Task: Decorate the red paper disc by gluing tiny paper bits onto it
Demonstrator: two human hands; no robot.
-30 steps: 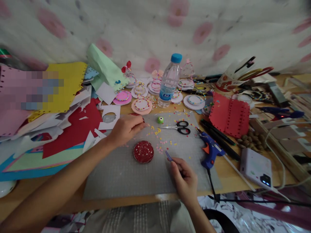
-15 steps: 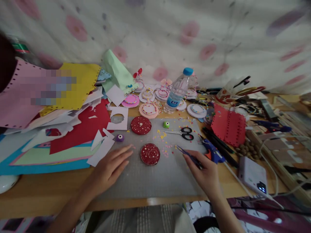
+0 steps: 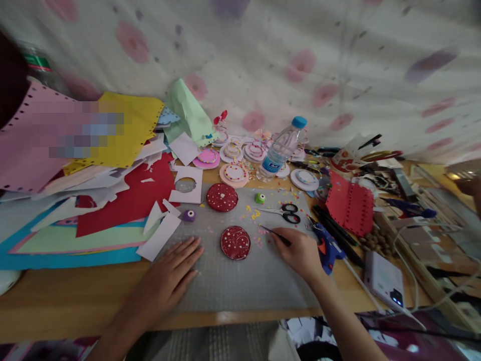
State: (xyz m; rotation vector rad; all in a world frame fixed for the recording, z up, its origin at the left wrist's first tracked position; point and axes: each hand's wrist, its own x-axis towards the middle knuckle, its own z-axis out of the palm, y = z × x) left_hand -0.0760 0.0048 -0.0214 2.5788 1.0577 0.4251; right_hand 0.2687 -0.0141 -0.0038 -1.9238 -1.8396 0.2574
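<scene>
My right hand (image 3: pixel 298 250) is closed on dark tweezers (image 3: pixel 276 233), whose tips point left over the tiny paper cut-outs on the grey cutting mat (image 3: pixel 263 291). Whether a piece sits between the tips is too small to tell. Flat on the mat's left side rests my left hand (image 3: pixel 175 271), fingers stretched out and holding nothing. Between the hands lies a dark red round piece (image 3: pixel 235 242) with white stars and curved lines. A second red dotted disc (image 3: pixel 222 197) lies behind it. Scissors (image 3: pixel 287 213), a green craft punch (image 3: pixel 260 198) and a purple one (image 3: pixel 189 215) are nearby.
A water bottle (image 3: pixel 280 150) stands at the back among several small paper hats (image 3: pixel 233 172). Coloured paper sheets (image 3: pixel 131 200) pile up on the left. On the right are a blue glue gun (image 3: pixel 327 245), a red card (image 3: pixel 349 205) and a white power bank (image 3: pixel 383 281) with cables.
My right hand has moved left and turned, carrying the tweezers tips closer to the red round piece. My left hand has flattened onto the mat. The camera view has shifted slightly.
</scene>
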